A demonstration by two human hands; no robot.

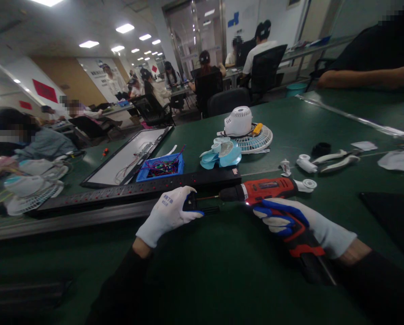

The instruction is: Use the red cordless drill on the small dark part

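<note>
My gloved right hand (286, 216) is wrapped round the grip of a red and black cordless drill (269, 188), which points left with its small light on. A long thin bit (207, 197) runs from the chuck to a black end piece (190, 201). That end piece is pinched between the thumb and fingers of my gloved left hand (170, 212), at the right end of a long dark bar (87, 219). The exact spot where the bit meets it is too small to make out. Just behind lies a black power strip housing (141, 189) with red dots along it.
Behind the strip are a blue bin (141, 174) of wires, light-blue fan blades (222, 155) and a white fan (239, 122). Pliers (337, 160) and white plastic parts (306, 163) lie right. A flat framed panel (124, 155) rests left. A co-worker's arm (367, 76) reaches in at the upper right.
</note>
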